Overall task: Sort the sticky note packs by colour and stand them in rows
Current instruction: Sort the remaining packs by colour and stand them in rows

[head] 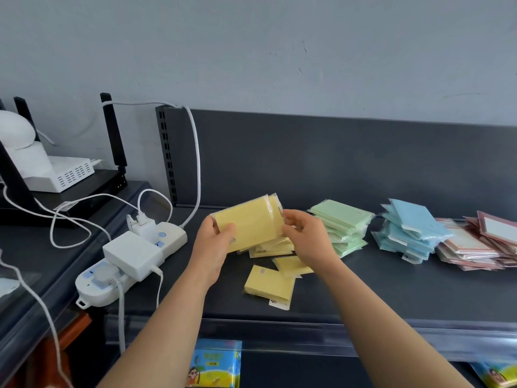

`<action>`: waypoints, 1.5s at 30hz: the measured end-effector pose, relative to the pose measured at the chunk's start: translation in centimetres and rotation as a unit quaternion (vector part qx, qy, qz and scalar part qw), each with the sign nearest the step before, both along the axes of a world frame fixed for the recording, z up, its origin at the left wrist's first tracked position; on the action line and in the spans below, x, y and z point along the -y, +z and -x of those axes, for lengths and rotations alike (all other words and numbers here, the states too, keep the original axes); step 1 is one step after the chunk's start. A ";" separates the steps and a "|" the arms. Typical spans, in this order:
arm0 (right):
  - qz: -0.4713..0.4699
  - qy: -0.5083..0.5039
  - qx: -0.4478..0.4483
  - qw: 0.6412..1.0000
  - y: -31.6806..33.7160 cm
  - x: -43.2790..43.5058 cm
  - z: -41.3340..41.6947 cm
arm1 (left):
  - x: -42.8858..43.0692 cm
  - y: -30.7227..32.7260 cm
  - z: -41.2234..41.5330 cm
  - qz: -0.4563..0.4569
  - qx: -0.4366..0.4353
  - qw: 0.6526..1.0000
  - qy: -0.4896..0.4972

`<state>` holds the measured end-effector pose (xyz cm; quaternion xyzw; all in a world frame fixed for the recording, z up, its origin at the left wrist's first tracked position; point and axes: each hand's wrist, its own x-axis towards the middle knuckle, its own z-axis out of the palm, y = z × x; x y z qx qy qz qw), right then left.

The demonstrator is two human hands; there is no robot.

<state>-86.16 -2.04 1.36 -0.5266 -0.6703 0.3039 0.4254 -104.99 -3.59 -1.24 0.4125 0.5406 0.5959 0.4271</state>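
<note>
The left hand (212, 242) curls round the 8 o'clock corner of a stack of yellow sticky note packs (249, 222), and the right hand (305, 236) pinches its 3 o'clock edge, holding it above the shelf (391, 289). Two loose yellow packs (268, 284) lie flat at its 5 o'clock, with others half hidden beneath it. One green pile (341, 228), one blue pile (405, 231) and one pink pile (481, 242) line up toward 3 o'clock.

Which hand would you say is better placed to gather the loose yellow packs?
Probably the right hand: the loose yellow packs lie just under it, while the left hand grips the yellow bundle.
</note>
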 end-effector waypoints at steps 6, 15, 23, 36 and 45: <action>0.026 0.057 -0.054 0.997 0.1 0.0 -0.1 | -0.1 0.1 0.0 0.011 -0.016 1.000 -0.011; 0.010 0.041 0.259 0.965 -1.0 -0.7 -0.7 | -0.7 0.2 0.6 0.003 0.069 0.992 0.106; -0.007 0.008 0.219 0.976 -1.0 -0.4 -0.6 | -1.3 -0.8 -0.2 0.042 0.098 0.984 0.140; 0.029 -0.032 0.115 0.992 -0.8 -0.6 -0.3 | 0.0 0.5 -0.7 -0.022 0.021 0.985 0.169; -0.014 -0.014 -0.010 1.000 -0.5 0.2 -1.0 | 0.4 0.5 -0.9 -0.033 -0.008 0.993 0.110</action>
